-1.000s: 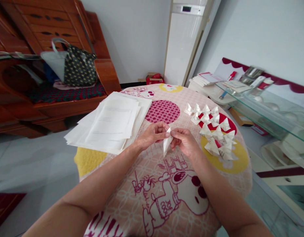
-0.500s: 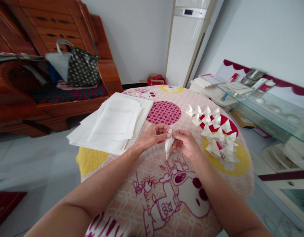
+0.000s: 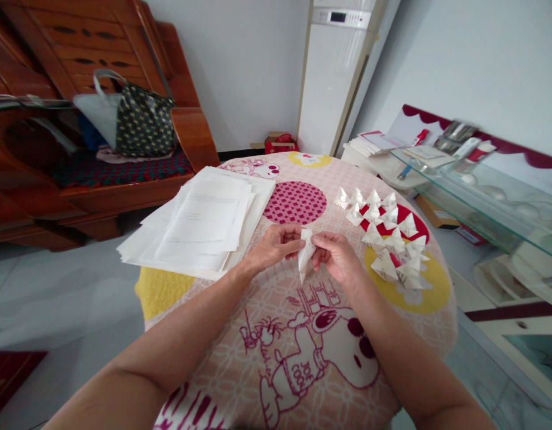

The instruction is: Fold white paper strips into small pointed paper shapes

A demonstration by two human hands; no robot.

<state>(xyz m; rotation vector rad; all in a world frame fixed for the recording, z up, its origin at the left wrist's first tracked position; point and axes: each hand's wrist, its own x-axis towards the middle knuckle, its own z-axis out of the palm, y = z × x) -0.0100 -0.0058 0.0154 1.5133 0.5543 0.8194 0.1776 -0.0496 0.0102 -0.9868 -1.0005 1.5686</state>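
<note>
Between my two hands, over the middle of the table, is a piece of folded white paper, narrow and pointed at its lower end. My left hand pinches its left edge with thumb and fingers. On the opposite edge, my right hand grips it the same way. Off to the right stand several folded paper boats in loose rows. A stack of white paper sheets lies left of my hands, with faint print on the top one.
A patterned cloth covers the round table. Beyond its right side is a glass shelf with small items and papers. A wooden bench holding a patterned bag stands at the back left. A white upright appliance rises behind.
The folded paper has turned slightly in my fingers, so more of its upper part and broad face shows. Both hands keep their pinch on it. The view has shifted a little.
</note>
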